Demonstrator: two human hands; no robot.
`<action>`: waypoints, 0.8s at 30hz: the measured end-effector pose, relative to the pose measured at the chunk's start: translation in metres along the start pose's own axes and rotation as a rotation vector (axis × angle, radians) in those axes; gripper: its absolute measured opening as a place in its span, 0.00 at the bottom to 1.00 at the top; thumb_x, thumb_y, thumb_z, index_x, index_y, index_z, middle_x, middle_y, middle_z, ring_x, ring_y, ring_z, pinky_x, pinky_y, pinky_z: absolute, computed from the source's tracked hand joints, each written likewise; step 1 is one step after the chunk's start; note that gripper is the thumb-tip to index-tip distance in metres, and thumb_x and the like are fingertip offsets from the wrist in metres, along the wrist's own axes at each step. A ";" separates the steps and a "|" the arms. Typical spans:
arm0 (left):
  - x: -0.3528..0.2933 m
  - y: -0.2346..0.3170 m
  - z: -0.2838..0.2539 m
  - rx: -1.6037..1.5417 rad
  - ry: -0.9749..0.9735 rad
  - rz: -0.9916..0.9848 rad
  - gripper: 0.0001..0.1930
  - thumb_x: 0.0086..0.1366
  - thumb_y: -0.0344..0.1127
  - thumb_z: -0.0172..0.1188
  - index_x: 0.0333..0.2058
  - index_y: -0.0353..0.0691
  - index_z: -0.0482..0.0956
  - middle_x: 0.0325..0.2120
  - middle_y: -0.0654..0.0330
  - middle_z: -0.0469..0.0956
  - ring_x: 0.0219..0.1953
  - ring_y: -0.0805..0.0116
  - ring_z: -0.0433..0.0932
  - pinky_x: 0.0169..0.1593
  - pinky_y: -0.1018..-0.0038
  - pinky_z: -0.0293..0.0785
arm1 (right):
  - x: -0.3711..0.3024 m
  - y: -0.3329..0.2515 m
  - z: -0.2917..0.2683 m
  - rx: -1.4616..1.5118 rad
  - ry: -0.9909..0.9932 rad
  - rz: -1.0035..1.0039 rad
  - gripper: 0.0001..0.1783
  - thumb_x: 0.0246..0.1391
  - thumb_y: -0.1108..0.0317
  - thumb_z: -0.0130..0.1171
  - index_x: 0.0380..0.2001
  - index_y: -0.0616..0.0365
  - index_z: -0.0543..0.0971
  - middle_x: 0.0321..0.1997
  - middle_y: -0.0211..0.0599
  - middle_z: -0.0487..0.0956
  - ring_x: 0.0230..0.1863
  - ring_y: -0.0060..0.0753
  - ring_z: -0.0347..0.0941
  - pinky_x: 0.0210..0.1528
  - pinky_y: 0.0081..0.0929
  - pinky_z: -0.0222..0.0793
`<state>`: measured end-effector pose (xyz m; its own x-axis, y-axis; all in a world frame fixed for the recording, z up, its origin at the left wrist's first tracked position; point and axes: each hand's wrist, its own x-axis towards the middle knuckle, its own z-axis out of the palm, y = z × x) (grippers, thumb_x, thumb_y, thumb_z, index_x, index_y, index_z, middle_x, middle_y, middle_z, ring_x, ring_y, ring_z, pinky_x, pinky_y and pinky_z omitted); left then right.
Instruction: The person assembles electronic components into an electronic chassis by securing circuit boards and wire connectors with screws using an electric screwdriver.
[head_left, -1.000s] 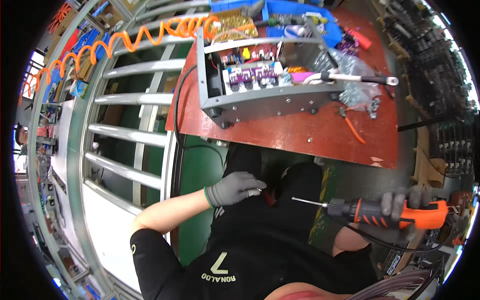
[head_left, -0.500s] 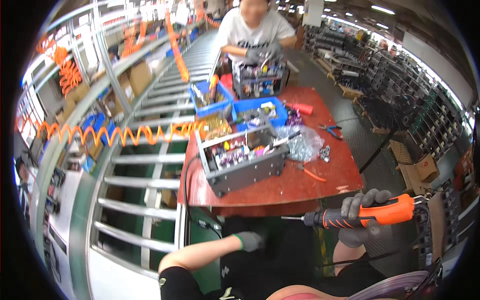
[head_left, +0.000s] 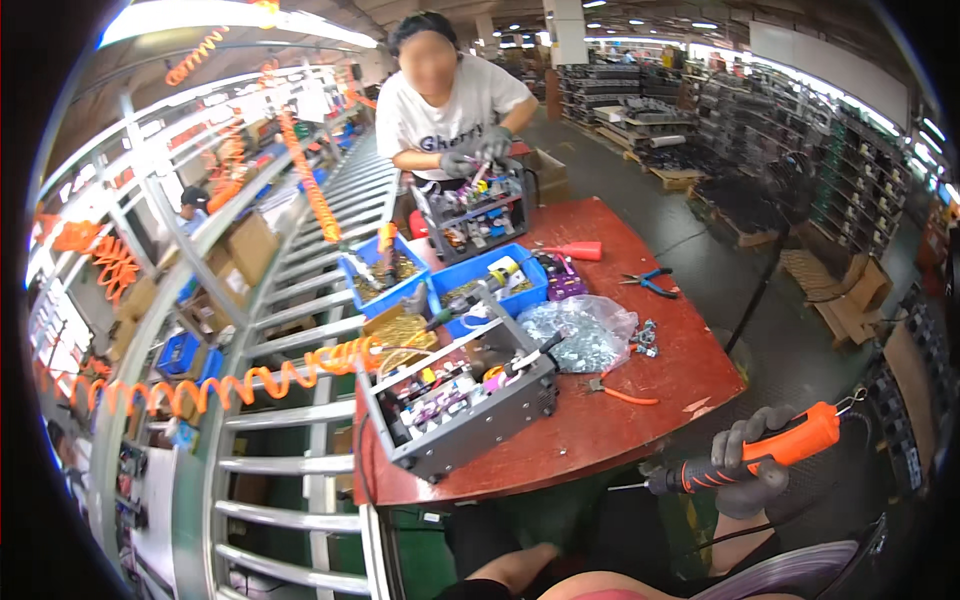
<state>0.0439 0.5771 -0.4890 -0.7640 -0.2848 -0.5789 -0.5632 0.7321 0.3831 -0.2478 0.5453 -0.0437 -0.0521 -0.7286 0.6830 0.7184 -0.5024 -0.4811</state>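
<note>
My right hand (head_left: 750, 494), in a grey glove, is wrapped round an orange and black electric screwdriver (head_left: 802, 436). Its thin bit points left, in front of the table's near edge and away from any part. Of my left arm only a bit of bare forearm (head_left: 515, 568) shows at the lower edge; I cannot make out the hand. On the red table (head_left: 660, 408) the nearest work piece is a dark grey metal case (head_left: 478, 430), tilted in view, with coloured electrical parts and wires inside. Cutting pliers with orange handles (head_left: 625, 397) lie beside it.
A clear bag of metal parts (head_left: 575, 330), blue bins (head_left: 455, 282), blue-handled pliers (head_left: 650, 283) and a red-handled tool (head_left: 575, 250) share the table. Across it, a gloved co-worker (head_left: 440, 110) handles a similar case (head_left: 475, 222). A roller conveyor (head_left: 290, 465) runs along the left, crossed by an orange coiled hose (head_left: 220, 390).
The view has tilted up and shifted, so the table sits lower and further left. My gloved left hand has dropped from sight. The screwdriver stays in my right hand, now tipped more steeply.
</note>
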 end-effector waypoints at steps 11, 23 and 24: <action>0.139 0.047 -0.092 -0.313 0.248 0.210 0.15 0.63 0.42 0.54 0.40 0.38 0.81 0.38 0.47 0.81 0.44 0.45 0.78 0.48 0.55 0.73 | 0.076 0.047 0.007 -0.129 -0.063 -0.016 0.24 0.52 0.70 0.65 0.47 0.56 0.63 0.38 0.39 0.73 0.25 0.29 0.76 0.27 0.32 0.80; 0.067 -0.009 -0.131 -0.510 0.332 -0.066 0.15 0.64 0.42 0.54 0.40 0.38 0.81 0.38 0.47 0.81 0.44 0.45 0.78 0.48 0.55 0.73 | 0.077 0.062 0.026 -0.067 -0.029 0.061 0.22 0.45 0.75 0.68 0.38 0.53 0.64 0.36 0.37 0.74 0.24 0.27 0.76 0.23 0.30 0.78; 0.052 -0.009 -0.112 -0.523 0.316 -0.106 0.15 0.64 0.42 0.54 0.40 0.38 0.81 0.38 0.47 0.81 0.44 0.45 0.78 0.48 0.55 0.73 | 0.065 0.062 0.028 -0.044 -0.002 0.069 0.22 0.45 0.75 0.68 0.38 0.53 0.64 0.36 0.37 0.74 0.24 0.27 0.76 0.23 0.30 0.78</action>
<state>-0.0257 0.4867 -0.4417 -0.7067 -0.5672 -0.4230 -0.6599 0.3126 0.6832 -0.1868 0.4800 -0.0138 -0.0017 -0.7612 0.6486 0.6887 -0.4711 -0.5511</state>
